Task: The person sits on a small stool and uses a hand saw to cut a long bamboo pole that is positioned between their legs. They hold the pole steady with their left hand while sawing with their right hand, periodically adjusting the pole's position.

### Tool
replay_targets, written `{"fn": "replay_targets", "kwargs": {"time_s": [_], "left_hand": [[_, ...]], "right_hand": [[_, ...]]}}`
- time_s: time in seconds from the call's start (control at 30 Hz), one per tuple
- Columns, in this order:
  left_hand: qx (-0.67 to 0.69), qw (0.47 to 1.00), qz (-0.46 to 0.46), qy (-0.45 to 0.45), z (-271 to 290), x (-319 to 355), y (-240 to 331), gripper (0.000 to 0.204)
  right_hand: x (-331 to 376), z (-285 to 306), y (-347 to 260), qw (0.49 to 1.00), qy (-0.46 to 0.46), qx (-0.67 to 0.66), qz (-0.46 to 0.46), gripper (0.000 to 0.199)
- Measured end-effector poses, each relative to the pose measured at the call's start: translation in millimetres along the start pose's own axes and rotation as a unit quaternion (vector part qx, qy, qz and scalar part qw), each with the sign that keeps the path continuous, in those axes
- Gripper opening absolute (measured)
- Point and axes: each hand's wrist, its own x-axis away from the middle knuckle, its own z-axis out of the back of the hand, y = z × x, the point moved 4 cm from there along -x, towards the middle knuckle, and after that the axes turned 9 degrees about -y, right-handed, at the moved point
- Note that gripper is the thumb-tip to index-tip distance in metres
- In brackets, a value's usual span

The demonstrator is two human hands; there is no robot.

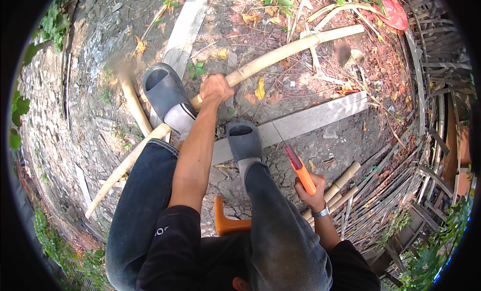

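Note:
My left hand (216, 88) is closed around a long pale bamboo pole (280, 53). The pole slants from the lower left up to the far right, passing by my left foot in a dark grey slipper (163, 90). In my right hand (309, 193), closed on its orange handle, is a hand saw (304, 175). Its thin blade shows nearly edge-on, pointing up and left over a grey board (315, 118). The blade is apart from the pole. My right foot, in a matching slipper (244, 140), rests on the board.
Another bamboo length (135, 105) lies left of my left foot. Short bamboo pieces (343, 180) lie beside my right hand, near many thin sticks (376, 196). An orange plastic stool (219, 218) is beneath me. A red plastic bag (393, 10) lies at the far right.

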Motion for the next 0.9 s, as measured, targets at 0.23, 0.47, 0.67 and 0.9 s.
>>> {"fn": "replay_targets", "kwargs": {"time_s": [0.23,0.47,0.67,0.9], "left_hand": [[0.001,1.000,0.019,0.004,-5,4,2,0.037],[0.007,1.000,0.003,0.012,6,5,3,0.038],[-0.008,0.999,-0.009,0.052,-6,11,4,0.032],[0.003,1.000,0.001,0.021,-1,3,0,0.034]], "right_hand": [[-38,-21,17,1.000,0.014,-0.016,-0.008,0.009],[-133,-36,40,0.994,0.062,-0.061,0.062,0.010],[-126,-26,-51,0.995,0.033,0.051,0.072,0.005],[-44,16,-83,0.995,0.042,-0.067,0.054,0.005]]}}
